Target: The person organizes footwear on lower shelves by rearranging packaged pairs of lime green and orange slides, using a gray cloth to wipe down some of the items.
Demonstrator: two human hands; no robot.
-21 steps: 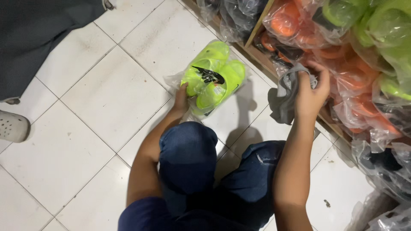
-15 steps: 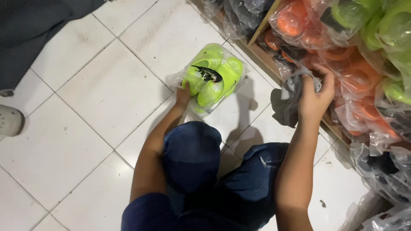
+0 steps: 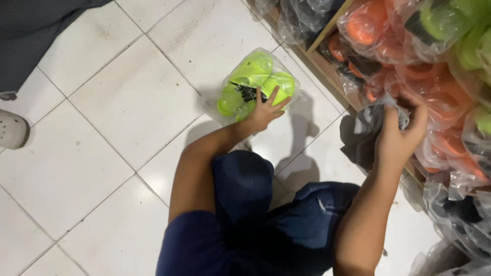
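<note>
Lime-green shoes sealed in a clear plastic bag [image 3: 254, 84] are seen lying on the white tiled floor [image 3: 123, 102], just out from the foot of a wooden shelf [image 3: 327, 61]. That shelf, at the right of the view, is packed with further bagged pairs, orange ones [image 3: 409, 66] lowest and nearest, green ones [image 3: 460, 25] above them, and dark ones in bags at the bottom corner. At the upper left a dark garment of another person is seen, with a pale clog [image 3: 11, 129] below it at the edge. The person's own knees, in dark blue trousers, fill the lower middle.

The bag's long axis is laid on a diagonal, from lower left toward upper right, roughly in line with the left forearm. The left hand [image 3: 265, 110] is laid flat on the near, lower-right end of the bag, fingers spread apart and pressing on the plastic rather than closed around it; the bulk of the bag lies beyond the fingertips, away from the body. The right hand [image 3: 396, 138] is well apart from that bag, over by the shelf, and is closed on a grey cloth [image 3: 368, 130] that hangs crumpled against the orange pairs. The left hand is therefore plainly the nearer one to the green pair.
</note>
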